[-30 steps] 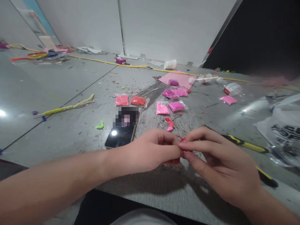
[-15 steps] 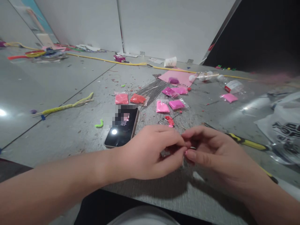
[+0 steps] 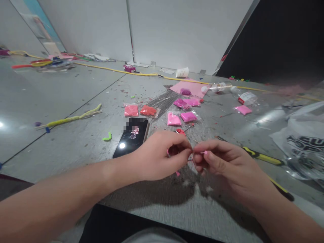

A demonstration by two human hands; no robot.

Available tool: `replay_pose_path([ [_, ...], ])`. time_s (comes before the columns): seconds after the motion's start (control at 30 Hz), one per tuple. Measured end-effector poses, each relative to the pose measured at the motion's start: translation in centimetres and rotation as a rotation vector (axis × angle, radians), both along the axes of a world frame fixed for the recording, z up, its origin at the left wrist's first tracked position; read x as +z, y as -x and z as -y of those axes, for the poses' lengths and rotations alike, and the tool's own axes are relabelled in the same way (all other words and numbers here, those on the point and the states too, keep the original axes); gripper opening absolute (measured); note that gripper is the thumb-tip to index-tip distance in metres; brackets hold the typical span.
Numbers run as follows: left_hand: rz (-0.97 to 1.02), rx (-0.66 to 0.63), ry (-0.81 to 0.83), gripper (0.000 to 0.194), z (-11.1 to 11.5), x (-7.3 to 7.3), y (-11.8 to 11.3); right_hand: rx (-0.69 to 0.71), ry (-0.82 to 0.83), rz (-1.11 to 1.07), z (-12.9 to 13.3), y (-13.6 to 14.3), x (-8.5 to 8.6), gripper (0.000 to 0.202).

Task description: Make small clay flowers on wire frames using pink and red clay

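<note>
Got my right hand (image 3: pixel 227 165) pinching a pink bit (image 3: pixel 206 153); left hand (image 3: pixel 159 156) grip's closed, can't tell on what.

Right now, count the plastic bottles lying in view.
2. One bottle lies by the right edge of the pink sheet; the other bottle, with a red-and-white label, lies farther right, behind a pink packet. Some may be hidden.
</note>
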State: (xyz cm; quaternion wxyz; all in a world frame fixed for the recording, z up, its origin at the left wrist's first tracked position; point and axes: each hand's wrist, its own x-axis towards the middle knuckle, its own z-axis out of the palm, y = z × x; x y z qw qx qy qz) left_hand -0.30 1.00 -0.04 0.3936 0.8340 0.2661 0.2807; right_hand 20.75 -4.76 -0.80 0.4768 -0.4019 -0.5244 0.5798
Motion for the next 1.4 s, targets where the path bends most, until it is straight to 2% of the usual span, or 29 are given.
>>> replay_pose_path([
  [0.1,-0.131,-0.013,-0.129,0.015,-0.5,-0.2,0.2,-0.038,-0.011,0.054,0.2,0.2,0.4,0.015],
  [0.2,-0.245,-0.093,-0.260,0.021,-1.1,-0.3,0.4,-0.060,0.027,0.067,0.3,0.2,0.6,0.014],
  [0.3,-0.269,-0.146,-0.263,0.023,-1.4,-0.3,0.5,-0.027,0.057,0.017,0.4,0.0,0.4,0.012],
  [0.43,-0.222,-0.140,-0.181,0.021,-1.3,-0.3,0.4,0.032,0.065,-0.021,0.6,-0.2,0.3,0.012],
  [0.53,-0.175,-0.105,-0.063,0.018,-1.2,-0.1,0.2,0.028,0.045,0.073,0.7,-0.1,0.4,0.014],
  [0.6,-0.140,-0.085,0.058,0.015,-1.2,-0.1,0.1,-0.027,-0.053,0.245,0.9,-0.1,0.6,0.016],
  [0.67,-0.100,-0.077,0.213,0.014,-1.2,-0.1,0.0,-0.112,-0.286,0.501,1.0,0.1,0.7,0.019],
  [0.73,-0.043,-0.085,0.403,0.014,-1.1,-0.1,0.0,-0.194,-0.589,0.728,1.0,0.2,0.7,0.014],
  [0.83,0.059,-0.103,0.661,0.014,-0.7,-0.1,-0.1,-0.242,-0.882,0.854,1.0,0.5,0.4,0.017],
  [0.97,0.146,-0.111,0.861,0.013,0.2,0.0,-0.5,-0.190,-1.003,0.901,0.9,0.6,-0.1,0.027],
  [1.13,0.280,-0.015,0.993,0.010,0.9,-0.1,-1.1,-0.139,-1.039,0.970,1.0,0.7,-0.2,0.038],
  [1.23,0.261,-0.004,0.968,0.011,1.0,-0.2,-1.0,-0.133,-1.024,0.961,1.0,0.7,-0.1,0.037],
  [1.4,0.023,-0.009,0.692,0.009,0.8,-0.4,-0.4,-0.115,-0.831,0.876,0.9,0.4,0.2,0.023],
])
